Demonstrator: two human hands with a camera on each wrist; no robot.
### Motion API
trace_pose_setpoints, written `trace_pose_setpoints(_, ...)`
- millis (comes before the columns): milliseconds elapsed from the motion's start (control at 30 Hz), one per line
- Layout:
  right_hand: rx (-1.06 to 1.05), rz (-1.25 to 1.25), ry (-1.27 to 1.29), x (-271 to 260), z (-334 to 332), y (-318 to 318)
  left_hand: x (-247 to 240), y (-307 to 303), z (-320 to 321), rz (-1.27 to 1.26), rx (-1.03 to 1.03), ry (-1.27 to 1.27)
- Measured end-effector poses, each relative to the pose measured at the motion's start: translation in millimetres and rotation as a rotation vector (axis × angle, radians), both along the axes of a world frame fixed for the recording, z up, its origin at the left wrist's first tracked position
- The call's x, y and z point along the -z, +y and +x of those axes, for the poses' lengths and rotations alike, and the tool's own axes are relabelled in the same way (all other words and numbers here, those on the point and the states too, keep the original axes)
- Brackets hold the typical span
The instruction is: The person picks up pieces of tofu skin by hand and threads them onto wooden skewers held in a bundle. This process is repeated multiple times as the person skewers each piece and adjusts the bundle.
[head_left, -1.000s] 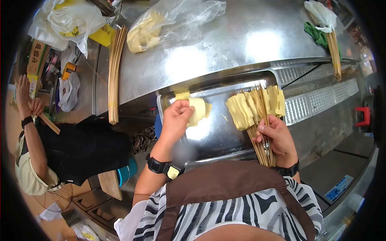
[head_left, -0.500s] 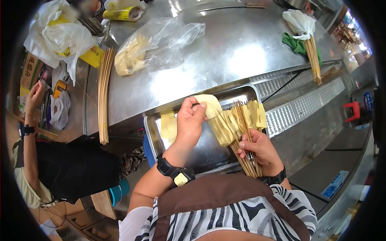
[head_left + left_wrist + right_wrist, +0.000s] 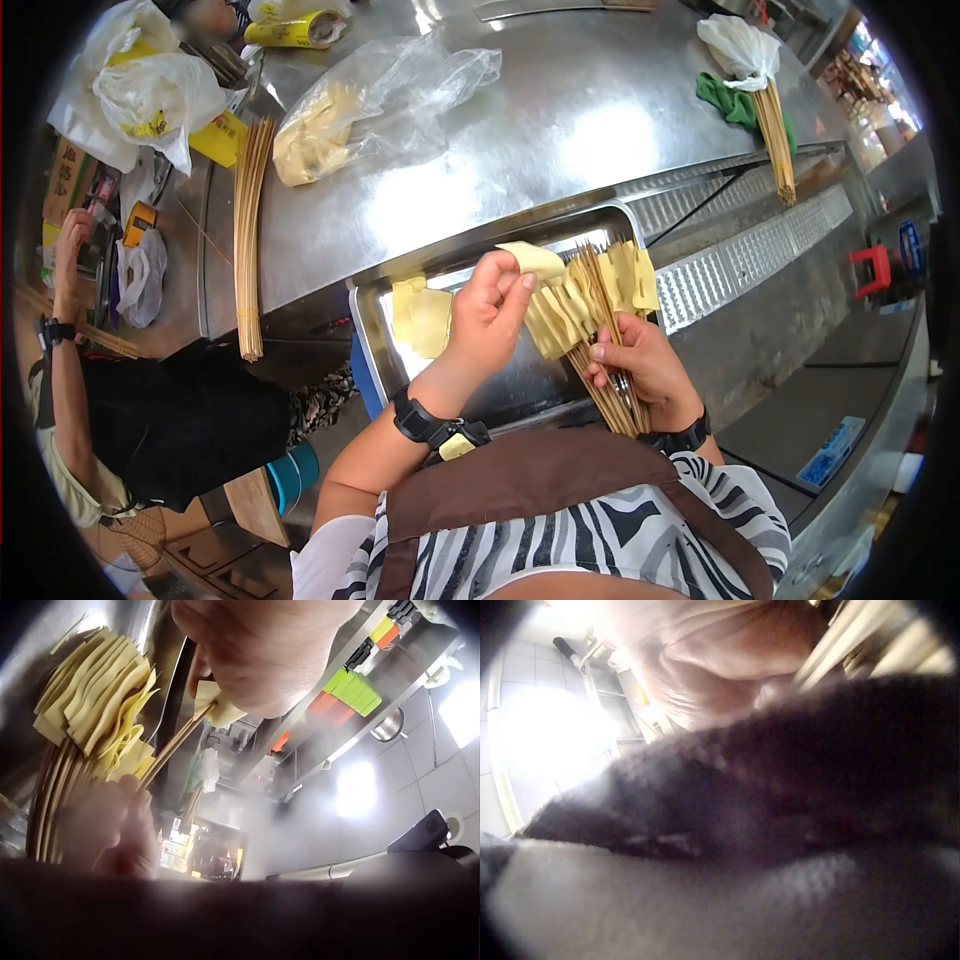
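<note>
My left hand [image 3: 490,318] pinches a pale yellow tofu sheet [image 3: 535,261] between thumb and fingers, above the tray. In the left wrist view, skewer tips [image 3: 213,707] meet this sheet [image 3: 226,714], which bends around them. My right hand [image 3: 648,368] grips a bundle of thin bamboo skewers [image 3: 603,398] below their loaded ends. Folded tofu sheets [image 3: 632,275] are threaded in wavy stacks on the upper part of these skewers. Under both hands lies a metal tray [image 3: 512,392], with loose tofu sheets [image 3: 424,320] at its left side. The right wrist view is mostly blocked by dark cloth.
On the steel table [image 3: 520,120] lie a clear plastic bag [image 3: 320,135] of yellow sheets and a long skewer bundle [image 3: 251,240]. Farther right, a green cloth [image 3: 728,98] lies beside bagged skewers [image 3: 772,135]. Another person's arm [image 3: 66,280] is at the left.
My left hand has lifted a tofu sheet from the tray's left side and carried it right to the skewer tips. The right hand keeps gripping the skewers. The head view has shifted.
</note>
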State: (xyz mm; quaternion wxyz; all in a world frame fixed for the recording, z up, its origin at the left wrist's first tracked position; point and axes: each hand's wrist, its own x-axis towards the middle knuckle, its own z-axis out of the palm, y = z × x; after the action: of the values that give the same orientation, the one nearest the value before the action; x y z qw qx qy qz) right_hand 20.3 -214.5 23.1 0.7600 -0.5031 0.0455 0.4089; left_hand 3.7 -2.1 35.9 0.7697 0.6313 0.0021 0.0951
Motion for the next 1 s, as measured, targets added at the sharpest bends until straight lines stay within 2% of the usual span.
trace_pose_setpoints(100, 0.006, -0.007, 0.003, -1.2, -0.3, 1.0, 8.3, 0.9, -4.7, 0.054, 0.063, 0.02)
trace_pose_setpoints(167, 0.006, -0.011, 0.002, -1.4, -0.8, 1.2, 10.1, -3.4, -4.0, -0.113, -0.076, -0.009)
trace_pose_setpoints(200, 0.005, -0.013, 0.001, -1.6, -0.7, 1.5, 8.0, -5.2, -2.2, -0.113, -0.076, -0.01)
trace_pose_setpoints(267, 0.003, -0.011, 0.002, -1.5, -0.6, 1.9, 1.0, -7.2, 3.8, -0.231, -0.201, 0.07)
trace_pose_setpoints(400, 0.015, -0.017, 0.018, -4.6, -1.1, 2.9, 0.5, -3.4, 8.1, -0.258, -0.175, 0.141)
trace_pose_setpoints(500, 0.03, -0.009, 0.028, -4.3, -1.1, 2.7, 1.1, -1.6, 8.8, -0.207, -0.075, 0.205)
trace_pose_setpoints(567, 0.031, -0.01, 0.028, -3.2, -0.8, 2.2, 3.5, -2.8, 7.2, -0.149, -0.118, 0.271)
trace_pose_setpoints(867, 0.018, -0.003, 0.024, -0.7, -0.1, 0.6, 7.1, -18.7, -4.7, -0.183, -0.183, 0.298)
trace_pose_setpoints(1000, 0.023, 0.007, 0.034, -1.4, -1.2, 0.6, 14.4, -24.3, -11.5, -0.185, -0.148, 0.298)
